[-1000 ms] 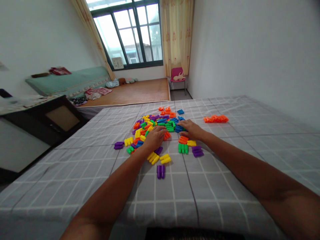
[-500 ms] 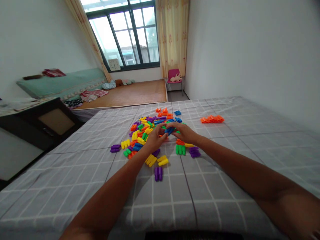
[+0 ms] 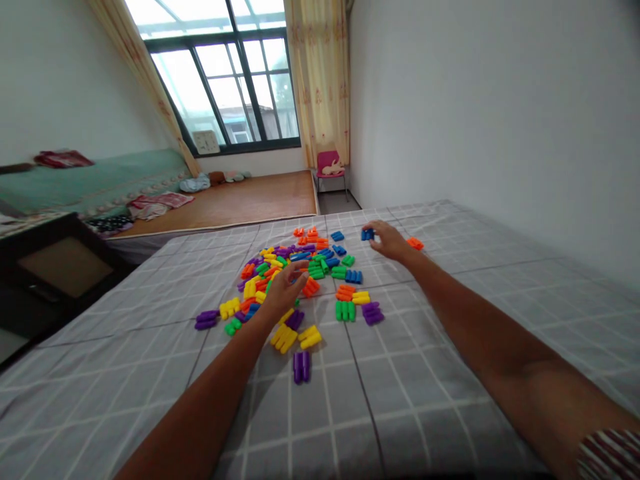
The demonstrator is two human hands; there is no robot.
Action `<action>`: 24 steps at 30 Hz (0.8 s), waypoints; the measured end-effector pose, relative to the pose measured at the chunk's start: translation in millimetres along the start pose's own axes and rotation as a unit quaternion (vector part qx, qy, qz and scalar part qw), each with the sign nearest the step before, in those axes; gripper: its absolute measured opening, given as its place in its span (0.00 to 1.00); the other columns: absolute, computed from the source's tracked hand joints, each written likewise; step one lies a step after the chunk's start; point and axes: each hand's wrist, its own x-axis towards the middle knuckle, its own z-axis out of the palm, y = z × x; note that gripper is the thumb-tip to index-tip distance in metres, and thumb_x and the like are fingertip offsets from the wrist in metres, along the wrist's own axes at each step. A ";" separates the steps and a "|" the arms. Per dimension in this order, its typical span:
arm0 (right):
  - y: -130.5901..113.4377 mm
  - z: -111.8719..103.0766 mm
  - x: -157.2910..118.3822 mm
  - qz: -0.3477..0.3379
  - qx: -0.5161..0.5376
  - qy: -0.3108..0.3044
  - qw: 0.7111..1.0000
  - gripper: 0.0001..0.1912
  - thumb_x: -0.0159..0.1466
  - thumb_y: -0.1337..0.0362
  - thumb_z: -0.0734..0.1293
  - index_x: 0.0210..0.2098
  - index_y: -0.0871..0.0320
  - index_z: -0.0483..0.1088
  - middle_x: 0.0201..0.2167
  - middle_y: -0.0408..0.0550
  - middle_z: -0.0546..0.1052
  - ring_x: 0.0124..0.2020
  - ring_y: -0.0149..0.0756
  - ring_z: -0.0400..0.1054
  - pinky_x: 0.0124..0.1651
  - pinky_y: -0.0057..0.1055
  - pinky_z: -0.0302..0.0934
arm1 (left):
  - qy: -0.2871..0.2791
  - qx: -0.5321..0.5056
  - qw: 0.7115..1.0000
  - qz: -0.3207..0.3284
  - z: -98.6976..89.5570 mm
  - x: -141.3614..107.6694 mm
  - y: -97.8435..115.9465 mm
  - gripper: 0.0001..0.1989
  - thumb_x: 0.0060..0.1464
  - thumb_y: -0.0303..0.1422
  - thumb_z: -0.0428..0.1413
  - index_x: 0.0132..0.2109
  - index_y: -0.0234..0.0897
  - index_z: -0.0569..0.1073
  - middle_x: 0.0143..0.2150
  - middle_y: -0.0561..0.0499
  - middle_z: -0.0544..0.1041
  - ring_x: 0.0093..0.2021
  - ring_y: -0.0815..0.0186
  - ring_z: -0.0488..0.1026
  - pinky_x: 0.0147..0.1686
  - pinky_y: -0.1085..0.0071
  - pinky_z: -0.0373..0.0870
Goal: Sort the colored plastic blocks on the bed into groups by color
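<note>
My right hand [image 3: 389, 241] pinches a blue plastic piece [image 3: 367, 234] beyond the right side of the pile, close to an orange piece [image 3: 415, 244] that the hand and wrist partly cover. Over the pile, my left hand [image 3: 287, 285] has its fingers curved apart and nothing visible between them. Beneath and around it lie many yellow, purple, green, orange and blue pieces. An orange piece [image 3: 311, 287] is beside its fingertips. Nearer to me are a purple piece [image 3: 301, 367] and a yellow one [image 3: 310, 337].
A grey checked cloth [image 3: 420, 400] covers the surface under the pieces. A dark cabinet [image 3: 55, 267] stands at the left. Further back are a low bed platform [image 3: 260, 193], a pink chair [image 3: 329, 160] and a window. A white wall rises at the right.
My hands have parted; the right moved right and away from me with a blue piece, while the left stayed over the pile and opened. The view has turned slightly right.
</note>
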 end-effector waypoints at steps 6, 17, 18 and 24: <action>70.3 -64.8 -24.4 0.159 -0.017 0.066 0.985 0.17 0.56 0.68 0.65 0.45 0.59 0.73 0.43 0.52 0.78 0.44 0.42 0.72 0.51 0.40 0.65 | 0.022 0.040 0.999 0.013 -12.2 3.1 2.1 0.19 0.55 0.43 0.55 0.48 0.36 0.75 0.42 0.46 0.80 0.43 0.59 0.77 0.43 0.62 0.74; 77.0 -34.4 15.7 0.132 -0.056 -0.022 0.989 0.18 0.56 0.65 0.68 0.47 0.56 0.74 0.45 0.50 0.79 0.44 0.39 0.73 0.44 0.32 0.67 | -0.020 0.147 0.984 0.100 -6.9 -1.8 -11.2 0.12 0.55 0.30 0.51 0.43 0.39 0.78 0.49 0.46 0.78 0.50 0.60 0.75 0.46 0.62 0.74; 81.5 -31.3 23.2 0.136 -0.075 -0.044 0.987 0.18 0.55 0.66 0.69 0.46 0.56 0.75 0.45 0.49 0.79 0.44 0.39 0.73 0.44 0.31 0.67 | -0.028 0.158 0.981 0.105 -5.3 -2.9 -10.9 0.13 0.55 0.29 0.51 0.43 0.40 0.78 0.49 0.46 0.78 0.50 0.61 0.75 0.46 0.62 0.75; 104.3 5.3 54.8 0.143 -0.170 -0.186 0.957 0.19 0.50 0.72 0.69 0.42 0.56 0.78 0.41 0.47 0.81 0.41 0.37 0.74 0.42 0.26 0.65 | -0.077 0.204 0.967 0.134 -0.7 -8.6 -8.0 0.14 0.55 0.25 0.50 0.43 0.39 0.78 0.48 0.45 0.78 0.50 0.61 0.74 0.52 0.60 0.72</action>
